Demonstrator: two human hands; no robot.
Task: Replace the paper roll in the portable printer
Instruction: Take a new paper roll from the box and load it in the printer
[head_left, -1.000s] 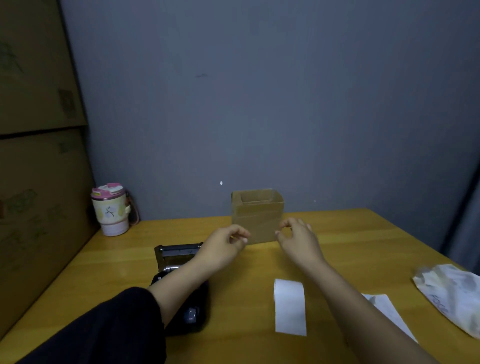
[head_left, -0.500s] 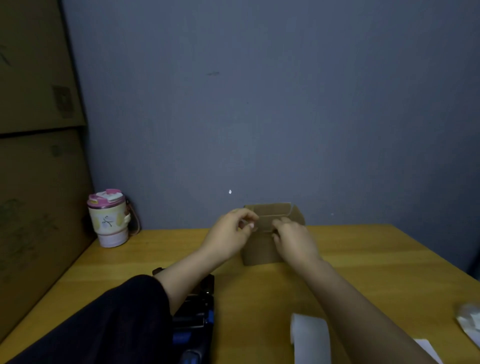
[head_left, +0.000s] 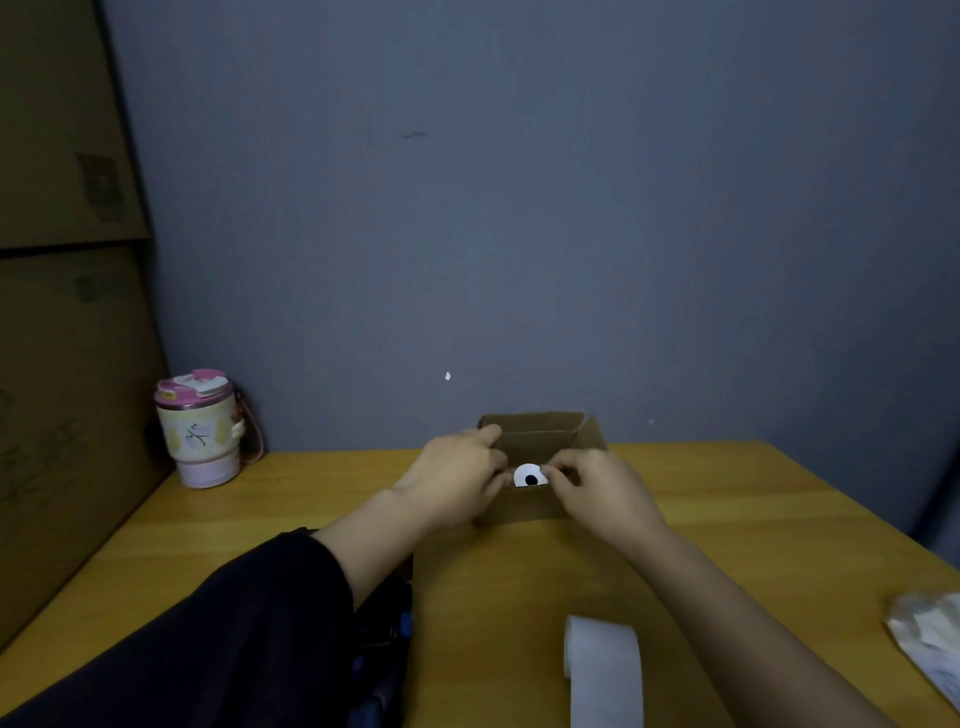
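A small brown cardboard box (head_left: 550, 434) stands open at the back of the wooden table (head_left: 753, 509). A white paper roll (head_left: 529, 475) with a dark core shows at the box's near edge, between my hands. My left hand (head_left: 454, 478) grips the box's left rim, thumb over the top. My right hand (head_left: 602, 491) pinches the roll with its fingertips. The black portable printer (head_left: 387, 621) lies near me, mostly hidden under my left sleeve. A loose white strip of paper (head_left: 605, 670) lies on the table in front of me.
A pink-lidded cup (head_left: 200, 428) stands at the back left by large cardboard cartons (head_left: 62, 364). A crumpled white wrapper (head_left: 930, 639) lies at the right edge. A grey wall closes the back.
The box's top has been opened and the white roll has come into view between my fingers. Both hands stayed at the box; the view shifted a little.
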